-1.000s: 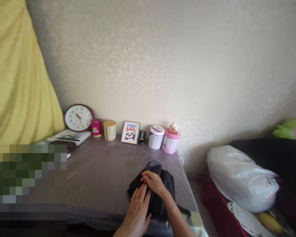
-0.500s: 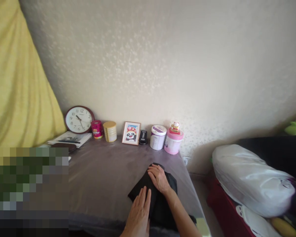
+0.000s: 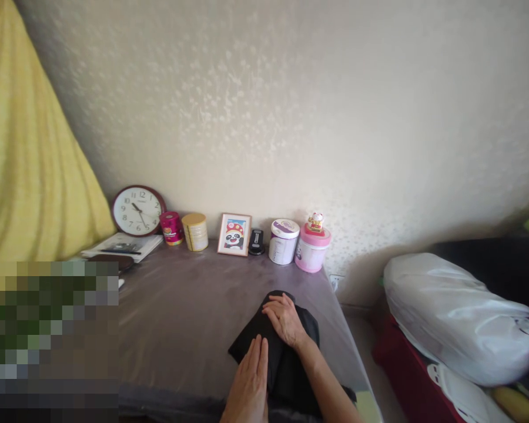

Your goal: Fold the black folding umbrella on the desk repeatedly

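A piece of black cloth (image 3: 251, 338), partly folded over, lies near the front right of the grey-covered table (image 3: 180, 329). My right hand (image 3: 284, 319) rests on its upper part, palm down with the fingers stretched out. Lower down, my left hand (image 3: 250, 376) lies along the cloth's left side, its fingers straight and held close together. Neither hand grips the fabric. Both forearms cover part of the cloth, so its full shape is hidden.
Along the wall stand a clock (image 3: 139, 210), a pink tin (image 3: 171, 228), a yellow-lidded can (image 3: 194, 232), a panda picture frame (image 3: 234, 234), a white-and-purple tub (image 3: 284, 241) and a pink tub (image 3: 312, 249) bearing a cat figurine. A white plastic bag (image 3: 458, 317) lies right of the table.
My left hand's fingers have come closer together. Both hands stay on the black cloth, almost in the same place. The view has shifted slightly.
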A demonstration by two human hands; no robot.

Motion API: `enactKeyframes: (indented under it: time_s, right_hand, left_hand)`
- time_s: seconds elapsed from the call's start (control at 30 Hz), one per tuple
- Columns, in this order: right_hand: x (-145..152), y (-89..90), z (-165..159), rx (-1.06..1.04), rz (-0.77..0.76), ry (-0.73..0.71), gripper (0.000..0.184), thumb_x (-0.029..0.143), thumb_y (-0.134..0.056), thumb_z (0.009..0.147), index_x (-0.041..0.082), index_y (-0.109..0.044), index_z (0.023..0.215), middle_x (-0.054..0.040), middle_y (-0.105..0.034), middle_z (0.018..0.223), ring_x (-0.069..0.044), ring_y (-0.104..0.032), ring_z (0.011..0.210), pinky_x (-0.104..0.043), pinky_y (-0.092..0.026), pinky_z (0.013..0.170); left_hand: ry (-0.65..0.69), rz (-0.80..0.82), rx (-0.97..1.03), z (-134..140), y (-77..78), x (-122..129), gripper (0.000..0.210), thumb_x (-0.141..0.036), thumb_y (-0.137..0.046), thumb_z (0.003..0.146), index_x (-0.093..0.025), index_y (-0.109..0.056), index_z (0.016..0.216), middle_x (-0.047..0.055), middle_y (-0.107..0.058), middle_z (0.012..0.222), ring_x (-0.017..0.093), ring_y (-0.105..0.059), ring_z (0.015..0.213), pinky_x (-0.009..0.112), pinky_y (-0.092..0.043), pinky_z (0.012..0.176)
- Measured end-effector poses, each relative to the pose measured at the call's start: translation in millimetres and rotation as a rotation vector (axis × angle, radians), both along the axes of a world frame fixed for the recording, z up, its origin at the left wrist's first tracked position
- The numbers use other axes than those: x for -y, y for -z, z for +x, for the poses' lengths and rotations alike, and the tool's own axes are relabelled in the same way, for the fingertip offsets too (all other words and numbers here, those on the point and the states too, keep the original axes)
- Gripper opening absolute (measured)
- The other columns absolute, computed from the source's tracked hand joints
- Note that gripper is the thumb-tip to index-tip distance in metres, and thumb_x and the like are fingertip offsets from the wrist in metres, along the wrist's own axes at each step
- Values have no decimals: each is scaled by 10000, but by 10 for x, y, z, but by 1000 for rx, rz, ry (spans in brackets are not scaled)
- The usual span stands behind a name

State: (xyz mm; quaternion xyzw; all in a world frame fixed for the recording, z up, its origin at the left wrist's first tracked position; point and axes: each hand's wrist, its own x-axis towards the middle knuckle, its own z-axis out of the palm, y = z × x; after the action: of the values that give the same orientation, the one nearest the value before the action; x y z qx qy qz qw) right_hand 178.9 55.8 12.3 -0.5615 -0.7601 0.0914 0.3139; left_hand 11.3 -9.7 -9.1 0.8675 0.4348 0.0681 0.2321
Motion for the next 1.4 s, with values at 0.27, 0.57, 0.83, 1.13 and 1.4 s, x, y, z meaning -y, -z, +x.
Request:
enactKeyframes:
  time_s: [0.27, 0.57, 0.83, 1.13, 1.4]
  right_hand:
    - [-304, 20, 440, -149, -21, 439, 291, 296, -401, 862, 209, -668, 940, -83, -682, 1017, -211, -599, 971, -328, -394, 905]
    - [639, 218, 881, -375, -152, 810, 334, 408, -381, 815, 202, -644, 823, -65, -677, 726, -200, -640, 660, -276, -464, 578]
    - [723, 91, 563, -377, -83, 840, 402, 519, -361, 803, 211, -617, 774, -81, -688, 771, -250, -646, 758, -305, -446, 639]
    - [790, 234, 660, -275, -102, 872, 234, 397, -426, 755, 244, -558, 636, -66, -664, 670, -244, -635, 704, -301, -415, 611]
    - [715, -21, 558, -671, -152, 721, 408, 569, -495, 680, 210, -464, 489, 16, -485, 449, -157, -484, 477, -262, -329, 458]
  left_hand:
    - [-15, 32, 58, -22, 74, 42, 917, -86, -461, 592, -111, -67, 1419, 82, -24, 1514, 260, -76, 1385, 409, -177, 1123]
    - [-57, -27, 223, -64, 32, 51, 939, -14, -414, 554, -99, -56, 1419, 87, -57, 1516, 196, -72, 1387, 339, -170, 1132]
    - [-53, -107, 253, -81, -101, 32, 906, 6, -387, 558, -42, -77, 1408, 114, -76, 1510, 174, -67, 1387, 300, -115, 1141]
    - [-68, -65, 208, -62, -118, 71, 914, 27, -400, 552, -42, -86, 1408, 120, -73, 1510, 199, -72, 1387, 307, -136, 1137]
    - [-70, 0, 174, -42, -14, 70, 925, 35, -415, 553, -68, -87, 1411, 133, -69, 1512, 217, -94, 1386, 325, -177, 1124]
